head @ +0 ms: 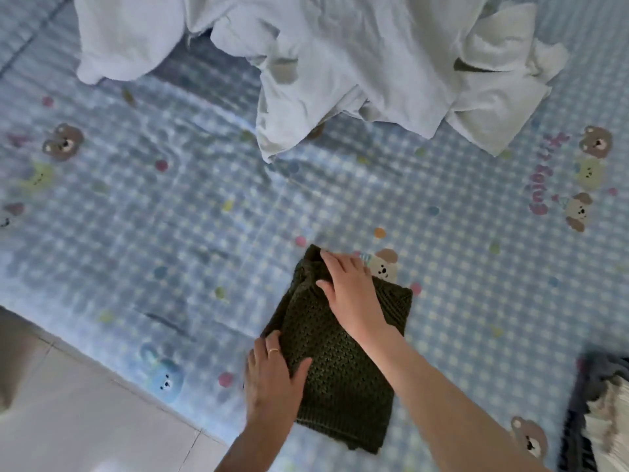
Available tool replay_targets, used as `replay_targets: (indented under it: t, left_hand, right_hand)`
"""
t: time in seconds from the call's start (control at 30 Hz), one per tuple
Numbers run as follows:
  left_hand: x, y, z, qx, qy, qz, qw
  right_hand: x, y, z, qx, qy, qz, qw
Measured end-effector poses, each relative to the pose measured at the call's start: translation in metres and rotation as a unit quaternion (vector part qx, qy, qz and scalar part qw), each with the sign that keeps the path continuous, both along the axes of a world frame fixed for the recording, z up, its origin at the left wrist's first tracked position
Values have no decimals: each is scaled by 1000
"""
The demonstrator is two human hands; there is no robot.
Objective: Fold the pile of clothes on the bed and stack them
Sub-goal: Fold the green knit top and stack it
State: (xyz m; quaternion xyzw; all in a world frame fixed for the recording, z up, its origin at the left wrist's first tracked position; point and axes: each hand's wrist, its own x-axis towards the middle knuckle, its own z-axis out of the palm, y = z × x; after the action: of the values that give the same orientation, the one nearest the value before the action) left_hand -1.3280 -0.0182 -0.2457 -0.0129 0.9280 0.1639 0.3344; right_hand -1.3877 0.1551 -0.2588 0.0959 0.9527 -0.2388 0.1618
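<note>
A dark green knitted garment point(340, 379) lies folded into a rough rectangle on the blue checked bed sheet point(170, 233), near the bed's front edge. My left hand point(272, 379) grips its left edge, thumb on top of the knit. My right hand point(347, 287) lies flat on the garment's far end, fingers spread, pressing the fabric down. A pile of white clothes and bedding point(340, 63) sits crumpled at the far side of the bed.
At the right edge lie a dark garment point(578, 420) and a white fluffy one point(609, 424), blurred. The bed's edge runs diagonally at the lower left, with pale floor tiles point(85, 403) beyond it. The sheet carries bear prints and coloured dots.
</note>
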Motion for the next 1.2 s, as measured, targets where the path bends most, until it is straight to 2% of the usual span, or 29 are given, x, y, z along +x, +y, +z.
replay_targets:
  t: [0.1, 0.2, 0.23, 0.3, 0.37, 0.43, 0.5, 0.6, 0.73, 0.8, 0.9, 1.0, 1.07, 1.2]
  left_hand:
    - [0, -2, 4, 72, -3, 81, 994]
    - [-18, -4, 3, 126, 76, 127, 981]
    - [-23, -4, 2, 115, 78, 124, 982]
    - [-24, -9, -1, 37, 46, 92, 994]
    - [-17, -20, -3, -37, 23, 76, 996]
    - [-9, -29, -4, -44, -9, 95, 994]
    - [-9, -34, 1, -17, -37, 117, 992]
    - [-19, -39, 17, 97, -36, 221, 970]
    - [-32, -34, 51, 191, -15, 226, 955]
    - [-36, -22, 70, 228, -15, 191, 955]
    - [-37, 3, 97, 265, -23, 98, 959]
    - [-27, 45, 119, 303, -8, -17, 953]
    - [-25, 57, 126, 315, 2, -54, 948]
    - [19, 117, 145, 348, -13, -125, 929]
  right_hand:
    - [-11, 3, -6, 7, 12, 32, 999]
    - [-20, 15, -8, -23, 59, -27, 998]
    - [-23, 20, -10, -35, 55, -45, 997]
    - [-28, 27, -14, -33, 24, -41, 998]
    - [-33, 29, -19, 5, -20, 15, 1000]
    - [-37, 29, -24, 15, -63, 65, 996]
    - [-42, 30, -23, -57, -96, 47, 993]
    - [-38, 46, -1, -180, -95, -38, 978]
    - [5, 86, 58, -304, -47, -173, 935]
    - [40, 108, 93, -349, -21, -238, 906]
    - [102, 137, 135, -363, 2, -309, 879]
    - [173, 162, 169, -352, 23, -401, 846]
    - [197, 162, 175, -353, 18, -423, 834]
    - [278, 188, 205, -335, 64, -501, 796]
